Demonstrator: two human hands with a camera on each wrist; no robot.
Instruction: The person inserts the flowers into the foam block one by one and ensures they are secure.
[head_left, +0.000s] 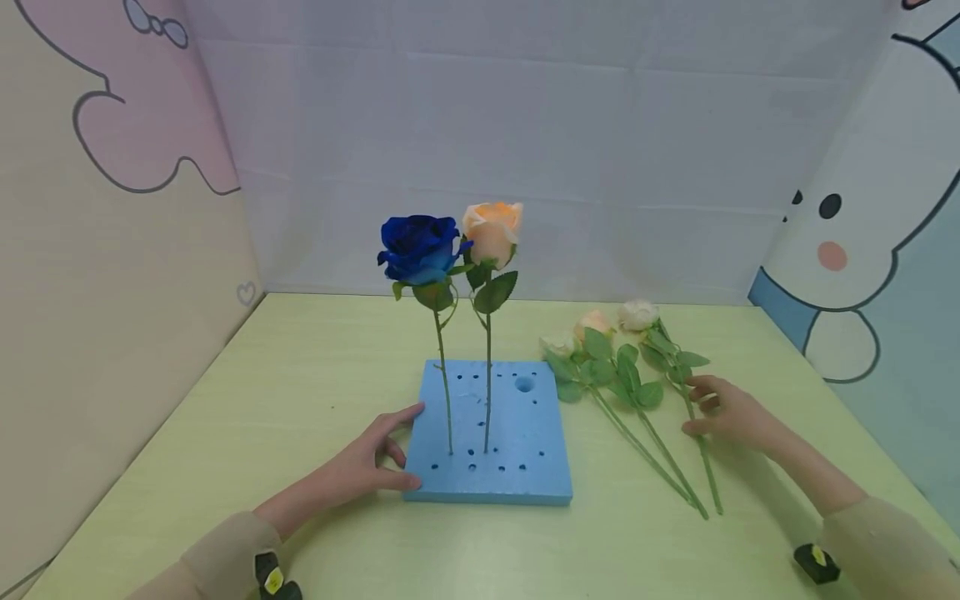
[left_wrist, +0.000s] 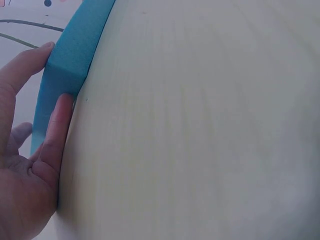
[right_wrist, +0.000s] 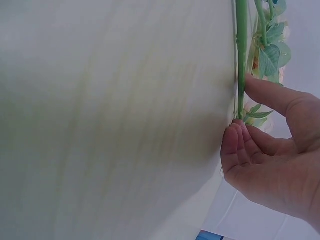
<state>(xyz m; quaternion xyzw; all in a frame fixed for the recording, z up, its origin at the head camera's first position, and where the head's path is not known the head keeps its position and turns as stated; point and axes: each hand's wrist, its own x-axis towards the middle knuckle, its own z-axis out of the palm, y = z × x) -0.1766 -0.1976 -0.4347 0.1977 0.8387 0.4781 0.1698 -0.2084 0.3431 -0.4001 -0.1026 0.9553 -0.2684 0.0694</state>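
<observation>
A blue foam board (head_left: 517,483) with holes lies on the table, a blue rose (head_left: 418,250) and a peach rose (head_left: 492,233) standing upright in it. My left hand (head_left: 363,462) touches the board's left side, thumb by the front corner and fingers extended along the edge; the left wrist view shows fingertips against the foam (left_wrist: 75,55). To the right, my right hand (head_left: 733,418) has its thumb and curled fingers at the stem of a pale white rose (head_left: 639,315). In the right wrist view, the green stem (right_wrist: 242,45) runs between them.
Beside the board lie another peach rose (head_left: 594,323) and a white rose (head_left: 558,343), stems pointing toward the front right. A pale wall (head_left: 525,167) closes off the back of the table (head_left: 322,358), with cartoon-printed side walls left and right.
</observation>
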